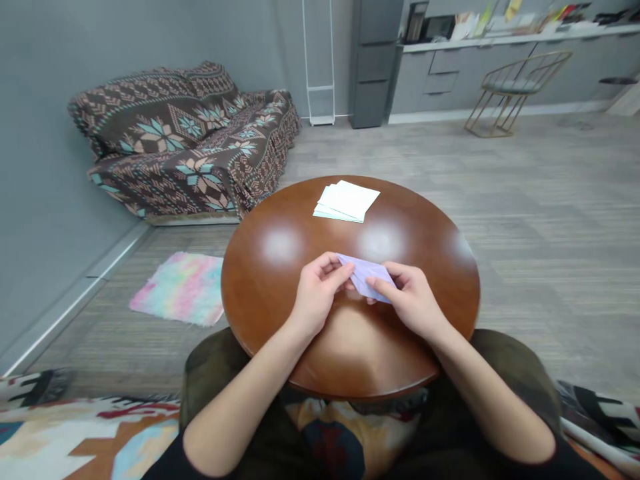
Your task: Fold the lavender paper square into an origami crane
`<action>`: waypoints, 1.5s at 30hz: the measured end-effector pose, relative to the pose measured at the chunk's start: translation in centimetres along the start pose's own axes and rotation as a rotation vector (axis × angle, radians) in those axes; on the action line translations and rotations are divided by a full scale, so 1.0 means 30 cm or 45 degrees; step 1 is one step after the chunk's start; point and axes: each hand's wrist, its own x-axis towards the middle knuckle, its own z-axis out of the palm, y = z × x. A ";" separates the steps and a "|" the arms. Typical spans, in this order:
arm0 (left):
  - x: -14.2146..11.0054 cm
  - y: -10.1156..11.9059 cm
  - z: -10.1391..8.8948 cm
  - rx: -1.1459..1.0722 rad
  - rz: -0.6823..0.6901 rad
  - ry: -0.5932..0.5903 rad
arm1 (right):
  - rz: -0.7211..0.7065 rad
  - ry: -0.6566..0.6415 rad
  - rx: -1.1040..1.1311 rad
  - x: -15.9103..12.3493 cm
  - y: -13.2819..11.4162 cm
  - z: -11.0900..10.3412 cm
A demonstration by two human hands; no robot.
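A folded piece of purple paper (369, 272) is held between both hands, just above the round wooden table. My left hand (323, 287) pinches its left corner between thumb and fingers. On the other side, my right hand (407, 293) grips the right end, with the thumb lying on top and the fingers underneath. Creases show faintly on the paper's upper face. Farther back on the table lies a fanned stack of pale paper sheets (347, 200), apart from both hands.
The round brown table (270, 293) stands right before my knees. Beyond it are a sofa (200, 147) under a patterned cover, a pastel fluffy rug (183, 287), a gold wire chair (515, 87) and a kitchen counter (460, 45) carrying various items.
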 end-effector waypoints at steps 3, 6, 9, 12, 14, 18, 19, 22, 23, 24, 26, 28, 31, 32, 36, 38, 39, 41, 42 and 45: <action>0.005 -0.007 -0.005 -0.012 0.015 0.061 | -0.005 0.031 -0.042 -0.004 0.005 0.006; 0.008 -0.014 -0.011 -0.002 0.046 0.125 | -0.023 0.055 -0.059 -0.009 0.008 0.014; 0.006 -0.014 -0.011 -0.040 0.061 0.132 | -0.035 0.084 -0.049 -0.012 0.008 0.020; 0.003 -0.008 -0.009 -0.089 0.051 0.101 | -0.025 0.116 -0.048 -0.014 0.008 0.023; 0.002 -0.006 -0.008 -0.111 0.047 0.084 | -0.027 0.124 -0.054 -0.016 0.008 0.025; 0.006 -0.009 -0.012 -0.076 0.064 0.063 | -0.081 0.154 -0.133 -0.018 0.009 0.028; 0.007 -0.010 -0.013 -0.041 0.083 0.073 | -0.103 0.164 -0.169 -0.018 0.011 0.030; 0.009 -0.009 -0.013 0.079 0.224 0.203 | -0.166 0.200 -0.270 -0.017 0.016 0.037; 0.009 -0.007 -0.011 0.113 0.266 0.241 | -0.184 0.220 -0.301 -0.017 0.017 0.040; 0.008 -0.004 -0.009 0.141 0.289 0.252 | -0.207 0.244 -0.337 -0.016 0.018 0.042; 0.005 0.000 -0.004 0.169 0.272 0.192 | -0.278 0.298 -0.432 -0.014 0.019 0.045; 0.004 0.001 -0.001 0.172 0.236 0.123 | -0.369 0.318 -0.538 -0.011 0.021 0.045; 0.008 -0.004 -0.004 0.078 0.197 0.162 | -0.445 0.306 -0.609 -0.008 0.028 0.041; 0.009 -0.006 -0.006 0.047 0.180 0.181 | -0.445 0.299 -0.607 -0.008 0.031 0.040; 0.009 -0.001 -0.011 0.079 0.155 0.158 | -0.391 0.260 -0.563 -0.008 0.036 0.037; 0.005 0.008 -0.009 0.143 0.175 0.132 | -0.443 0.301 -0.525 -0.005 0.031 0.033; 0.002 0.012 -0.006 0.174 0.180 0.117 | -0.500 0.334 -0.521 -0.003 0.027 0.030; -0.004 0.018 -0.002 0.230 0.154 0.069 | -0.616 0.356 -0.559 0.000 0.016 0.022; -0.007 0.019 -0.001 0.250 0.125 0.043 | -0.648 0.325 -0.584 0.002 0.012 0.018; -0.013 0.016 0.000 0.268 0.050 -0.002 | -0.641 0.200 -0.584 0.003 0.007 0.009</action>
